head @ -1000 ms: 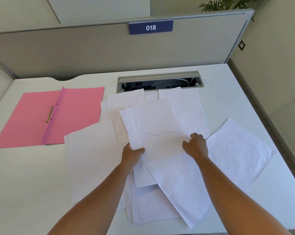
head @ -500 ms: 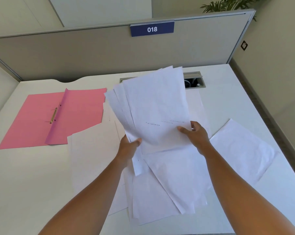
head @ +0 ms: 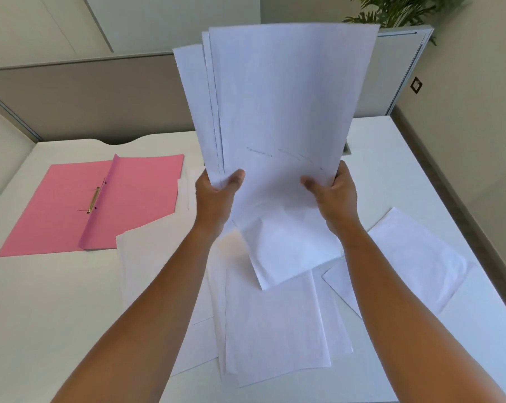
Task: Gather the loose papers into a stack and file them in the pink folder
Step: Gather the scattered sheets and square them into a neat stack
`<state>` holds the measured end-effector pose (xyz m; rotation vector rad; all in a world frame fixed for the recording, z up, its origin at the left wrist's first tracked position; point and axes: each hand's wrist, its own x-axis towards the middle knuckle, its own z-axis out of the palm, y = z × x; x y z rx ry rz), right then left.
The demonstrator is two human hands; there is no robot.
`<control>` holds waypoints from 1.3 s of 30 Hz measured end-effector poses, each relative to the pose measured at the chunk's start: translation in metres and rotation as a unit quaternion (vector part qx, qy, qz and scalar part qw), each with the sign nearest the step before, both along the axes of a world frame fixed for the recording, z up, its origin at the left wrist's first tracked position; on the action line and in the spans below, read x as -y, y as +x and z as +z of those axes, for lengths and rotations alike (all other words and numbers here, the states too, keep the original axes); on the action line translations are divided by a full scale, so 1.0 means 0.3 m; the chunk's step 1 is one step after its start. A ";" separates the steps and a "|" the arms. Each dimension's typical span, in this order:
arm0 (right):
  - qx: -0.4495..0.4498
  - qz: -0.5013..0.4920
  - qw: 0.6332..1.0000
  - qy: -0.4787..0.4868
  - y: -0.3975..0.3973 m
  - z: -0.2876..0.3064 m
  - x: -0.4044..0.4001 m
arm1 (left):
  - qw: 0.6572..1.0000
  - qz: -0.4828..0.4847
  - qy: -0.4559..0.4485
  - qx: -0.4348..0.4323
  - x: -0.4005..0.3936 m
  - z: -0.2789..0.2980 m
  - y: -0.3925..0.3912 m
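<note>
Papers (head: 277, 106), a fanned bunch, stand upright above the surface (head: 42, 301), left hand (head: 216, 196) and right hand (head: 333, 193) gripping their lower edges; the folder (head: 71, 205) lies open, left.

A: Where's the folder (head: 100, 205) sitting?
B: Lying open on the desk (head: 42, 315), left of both hands. Loose sheets (head: 275, 330) lying under the raised bundle (head: 280, 112); one sheet (head: 420, 257) lying apart, right.
</note>
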<state>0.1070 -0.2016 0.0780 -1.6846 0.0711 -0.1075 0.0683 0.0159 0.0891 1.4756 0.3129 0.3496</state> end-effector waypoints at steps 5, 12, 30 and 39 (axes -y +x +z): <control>0.060 0.017 0.998 0.026 -0.008 0.077 -0.012 | 0.999 0.002 0.012 0.049 -0.016 0.064 0.000; 0.078 0.014 0.995 0.064 -0.024 0.115 -0.005 | 0.996 0.000 0.029 0.089 -0.031 0.122 -0.013; 0.041 0.021 0.996 0.071 -0.052 0.066 0.017 | 0.995 -0.035 0.038 0.084 -0.021 0.046 -0.005; 0.020 0.023 0.999 0.042 -0.058 0.049 0.009 | 0.998 -0.021 0.020 0.048 -0.017 -0.015 -0.001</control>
